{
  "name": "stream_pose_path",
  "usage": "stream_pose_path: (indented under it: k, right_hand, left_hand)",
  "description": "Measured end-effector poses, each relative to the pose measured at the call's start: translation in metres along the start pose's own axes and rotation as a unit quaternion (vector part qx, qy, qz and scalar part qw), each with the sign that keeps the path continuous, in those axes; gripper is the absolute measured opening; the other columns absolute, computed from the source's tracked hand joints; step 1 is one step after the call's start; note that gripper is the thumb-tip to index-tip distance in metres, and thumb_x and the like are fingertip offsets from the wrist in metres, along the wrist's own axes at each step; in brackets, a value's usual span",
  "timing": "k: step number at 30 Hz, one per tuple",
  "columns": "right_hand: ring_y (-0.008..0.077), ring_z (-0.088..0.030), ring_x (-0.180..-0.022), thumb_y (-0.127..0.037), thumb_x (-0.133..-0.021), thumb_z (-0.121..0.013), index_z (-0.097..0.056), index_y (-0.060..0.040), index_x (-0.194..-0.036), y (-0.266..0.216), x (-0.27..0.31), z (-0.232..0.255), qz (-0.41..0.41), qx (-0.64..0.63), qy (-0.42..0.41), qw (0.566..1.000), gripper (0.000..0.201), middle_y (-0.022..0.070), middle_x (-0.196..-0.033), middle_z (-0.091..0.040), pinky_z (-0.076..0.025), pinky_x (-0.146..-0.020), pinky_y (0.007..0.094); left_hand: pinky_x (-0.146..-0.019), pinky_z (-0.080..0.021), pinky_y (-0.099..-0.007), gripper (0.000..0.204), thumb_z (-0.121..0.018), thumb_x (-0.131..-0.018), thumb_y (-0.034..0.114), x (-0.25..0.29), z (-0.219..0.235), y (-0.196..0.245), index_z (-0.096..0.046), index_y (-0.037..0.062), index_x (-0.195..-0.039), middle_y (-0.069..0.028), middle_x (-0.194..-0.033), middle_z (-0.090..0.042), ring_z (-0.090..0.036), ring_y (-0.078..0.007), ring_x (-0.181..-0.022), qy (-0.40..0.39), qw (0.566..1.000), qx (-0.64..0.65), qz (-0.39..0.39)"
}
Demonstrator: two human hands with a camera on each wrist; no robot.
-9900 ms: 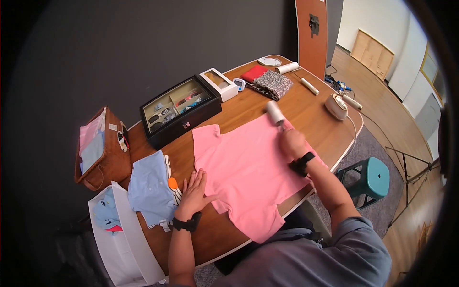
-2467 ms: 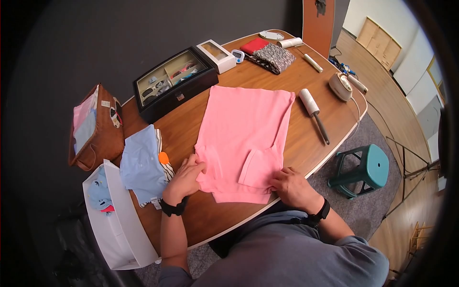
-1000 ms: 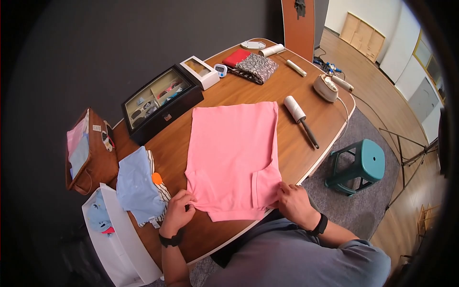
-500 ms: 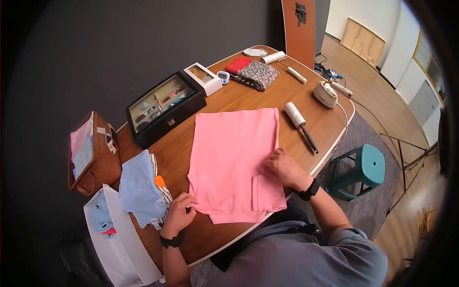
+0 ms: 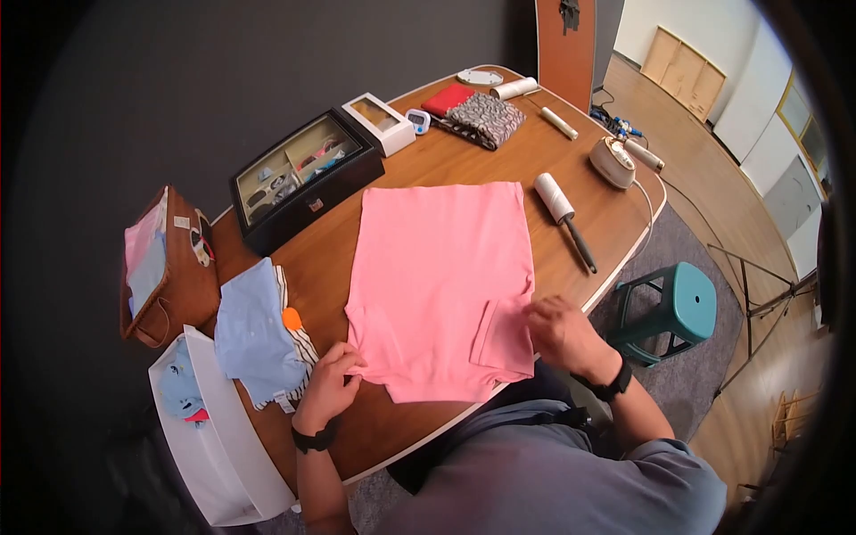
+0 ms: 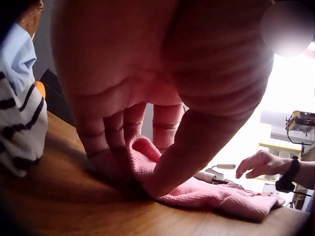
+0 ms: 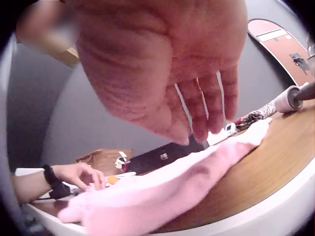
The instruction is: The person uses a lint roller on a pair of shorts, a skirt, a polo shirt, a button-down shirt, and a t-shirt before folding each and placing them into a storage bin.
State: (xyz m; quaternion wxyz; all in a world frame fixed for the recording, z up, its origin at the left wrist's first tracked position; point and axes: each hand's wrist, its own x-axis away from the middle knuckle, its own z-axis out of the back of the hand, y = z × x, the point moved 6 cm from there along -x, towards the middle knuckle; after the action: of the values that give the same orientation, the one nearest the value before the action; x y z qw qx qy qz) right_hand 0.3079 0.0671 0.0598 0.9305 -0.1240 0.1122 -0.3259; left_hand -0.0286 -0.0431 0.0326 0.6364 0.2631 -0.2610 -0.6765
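A pink short-sleeved knit shirt (image 5: 437, 267) lies on the wooden table (image 5: 303, 267), its sides folded inward. One sleeve (image 5: 499, 334) shows folded back near the lower right. My left hand (image 5: 330, 383) is at the shirt's lower left corner; the left wrist view shows its thumb and fingers pinching a curled edge of the pink fabric (image 6: 142, 160). Beside the right edge, my right hand (image 5: 571, 334) hovers with fingers extended and loosely bent. In the right wrist view its palm (image 7: 182, 54) holds nothing and is raised above the shirt.
A lint roller (image 5: 565, 214) lies right of the shirt, near a white garment steamer (image 5: 613, 162). Left are folded blue clothes (image 5: 259, 325), a white bin (image 5: 245, 446) and a brown basket (image 5: 183, 285). A black display case (image 5: 312, 209) stands behind; a green stool (image 5: 691, 303) is at right.
Earlier my right hand rolled the lint roller over the spread shirt; its sides are now folded in and the roller lies aside. Lately my right hand let go of the right edge and lifted off.
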Motion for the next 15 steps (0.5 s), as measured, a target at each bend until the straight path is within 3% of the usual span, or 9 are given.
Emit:
stream_pose_path:
  k: [1, 5, 10, 13, 14, 15]
  right_hand:
    - [0.0331, -0.056, -0.111, -0.006, -0.070, -0.062, -0.063, -0.0030, -0.110, -0.011, 0.008, -0.001, 0.018, -0.045, -0.018, 0.999, 0.040, 0.0171, -0.119, -0.060, -0.045, -0.096, 0.0398]
    - [0.0352, -0.050, -0.123, -0.008, -0.070, -0.064, -0.065, -0.0050, -0.109, -0.043, 0.025, -0.018, 0.059, 0.052, -0.048, 0.996, 0.039, 0.0172, -0.136, -0.051, -0.044, -0.099, 0.0419]
    - [0.0327, -0.053, -0.118, -0.012, -0.072, -0.066, -0.066, -0.0051, -0.101, -0.036, 0.040, -0.023, 0.080, 0.004, 0.003, 0.997, 0.030, 0.0149, -0.132, -0.055, -0.046, -0.097, 0.0417]
    - [0.0325, -0.059, -0.109, -0.007, -0.069, -0.069, -0.069, -0.0034, -0.088, -0.030, 0.052, -0.014, 0.076, -0.073, -0.005, 0.994, 0.019, 0.0114, -0.121, -0.064, -0.050, -0.091, 0.0425]
    - [0.0325, -0.059, -0.109, -0.007, -0.069, -0.069, -0.069, -0.0034, -0.088, -0.027, 0.054, -0.010, 0.076, -0.074, -0.007, 0.994, 0.019, 0.0114, -0.121, -0.064, -0.050, -0.091, 0.0425]
    - [0.0330, -0.060, -0.108, -0.004, -0.068, -0.070, -0.070, -0.0032, -0.089, -0.023, 0.055, -0.005, 0.067, -0.147, -0.023, 0.987, 0.021, 0.0125, -0.118, -0.065, -0.050, -0.091, 0.0424]
  left_hand:
    - [-0.082, -0.050, -0.0339, 0.024, -0.063, -0.072, -0.009, -0.001, 0.000, 0.003, -0.064, 0.0000, -0.094, -0.0115, -0.101, -0.059, -0.062, -0.0302, -0.097, -0.004, 1.000, -0.004, -0.008]
    - [-0.083, -0.050, -0.0349, 0.030, -0.057, -0.072, -0.014, 0.000, -0.002, 0.009, -0.064, 0.0002, -0.098, -0.0125, -0.104, -0.057, -0.061, -0.0314, -0.099, 0.000, 0.999, -0.024, -0.032]
    - [-0.081, -0.050, -0.0355, 0.029, -0.059, -0.074, -0.012, 0.004, -0.002, 0.007, -0.065, 0.0007, -0.099, -0.0129, -0.097, -0.060, -0.063, -0.0322, -0.094, -0.013, 0.999, -0.046, -0.020]
    - [-0.076, -0.050, -0.0340, 0.023, -0.065, -0.079, -0.004, 0.022, -0.007, 0.015, -0.067, 0.0009, -0.102, -0.0137, -0.095, -0.064, -0.064, -0.0298, -0.087, -0.128, 0.991, 0.033, -0.019]
    - [-0.076, -0.050, -0.0340, 0.023, -0.065, -0.079, -0.004, 0.027, -0.005, 0.018, -0.067, 0.0009, -0.102, -0.0137, -0.095, -0.064, -0.064, -0.0298, -0.087, -0.128, 0.991, 0.034, -0.018]
    - [-0.074, -0.050, -0.0354, 0.020, -0.066, -0.080, 0.000, 0.034, -0.010, 0.022, -0.067, 0.0000, -0.100, -0.0148, -0.090, -0.063, -0.063, -0.0313, -0.085, -0.186, 0.980, 0.067, -0.005]
